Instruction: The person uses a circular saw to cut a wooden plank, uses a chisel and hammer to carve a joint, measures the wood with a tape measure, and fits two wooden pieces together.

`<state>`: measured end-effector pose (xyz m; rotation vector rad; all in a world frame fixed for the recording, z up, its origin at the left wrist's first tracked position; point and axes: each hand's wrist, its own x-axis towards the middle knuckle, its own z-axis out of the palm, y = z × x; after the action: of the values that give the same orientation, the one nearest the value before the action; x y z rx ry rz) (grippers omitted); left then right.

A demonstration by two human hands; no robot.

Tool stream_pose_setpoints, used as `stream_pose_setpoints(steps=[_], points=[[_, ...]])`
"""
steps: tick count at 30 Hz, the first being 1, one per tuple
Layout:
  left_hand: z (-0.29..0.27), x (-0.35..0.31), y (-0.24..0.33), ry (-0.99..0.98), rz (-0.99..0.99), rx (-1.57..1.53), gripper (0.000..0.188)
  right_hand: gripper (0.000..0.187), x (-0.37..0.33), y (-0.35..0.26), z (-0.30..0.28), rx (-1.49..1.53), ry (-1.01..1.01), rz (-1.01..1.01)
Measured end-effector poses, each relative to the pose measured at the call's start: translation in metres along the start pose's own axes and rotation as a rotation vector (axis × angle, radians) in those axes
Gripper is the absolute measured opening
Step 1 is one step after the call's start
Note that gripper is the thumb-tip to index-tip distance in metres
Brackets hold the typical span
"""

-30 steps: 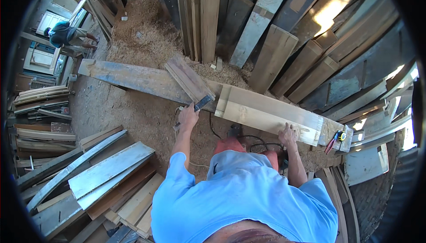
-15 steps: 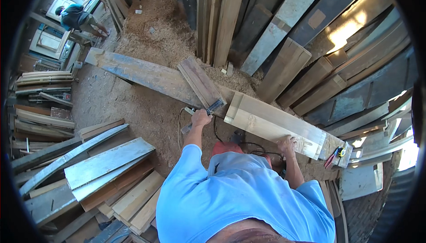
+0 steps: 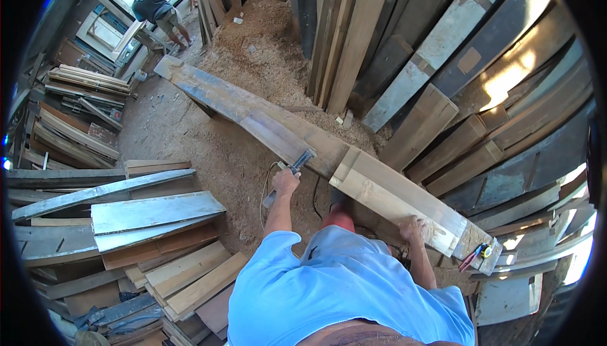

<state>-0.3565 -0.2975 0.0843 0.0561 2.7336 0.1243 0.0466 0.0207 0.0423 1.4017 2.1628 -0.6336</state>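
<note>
My left hand (image 3: 286, 183) is closed round a long, narrow grey tool (image 3: 302, 160), whose exact kind I cannot make out. The tool's far end meets the end of a short brown board (image 3: 270, 136), which lies along the long paint-stained plank (image 3: 218, 96). My right hand (image 3: 412, 227) has its fingers curled over the near edge of a pale wooden board (image 3: 379, 197) at the plank's right part; its thumb is hidden. A yellow-and-black tape measure (image 3: 485, 251) and red-handled pliers (image 3: 469, 260) lie at the plank's right end.
Tall boards (image 3: 348, 42) lean upright at the far side and right. Stacked planks (image 3: 158, 213) fill the left. Sawdust (image 3: 253, 49) covers the ground. A thin cord (image 3: 263, 197) hangs by my left hand. Another person (image 3: 155, 9) stands at the far left.
The short brown board has swung from lying across the plank to lying along it. My left hand still holds the grey tool; my right hand stays on the pale board. The view has shifted.
</note>
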Motion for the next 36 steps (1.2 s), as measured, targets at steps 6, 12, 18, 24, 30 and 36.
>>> stream_pose_setpoints(steps=[6,12,18,24,30,36], points=[[-0.032,0.074,0.002,0.028,-0.052,0.005,0.048,0.076,0.025,-0.021,-0.014,-0.054,-0.137,0.055],[-0.027,0.12,0.017,-0.058,0.011,0.011,0.043,0.057,0.055,-0.033,-0.022,0.057,-0.097,0.12],[-0.047,0.119,0.006,0.033,0.067,0.039,0.035,0.063,0.051,-0.05,-0.037,0.001,-0.248,0.205],[-0.116,0.141,0.052,0.169,0.168,-0.125,0.035,0.042,0.11,-0.06,-0.022,-0.15,-0.106,-0.148],[-0.115,0.19,0.145,0.062,0.517,-0.107,0.025,0.06,0.089,-0.157,-0.064,-0.116,-0.227,0.056],[-0.033,0.257,0.223,-0.038,0.804,0.17,0.017,0.06,0.093,-0.174,-0.056,-0.231,-0.236,0.087]])
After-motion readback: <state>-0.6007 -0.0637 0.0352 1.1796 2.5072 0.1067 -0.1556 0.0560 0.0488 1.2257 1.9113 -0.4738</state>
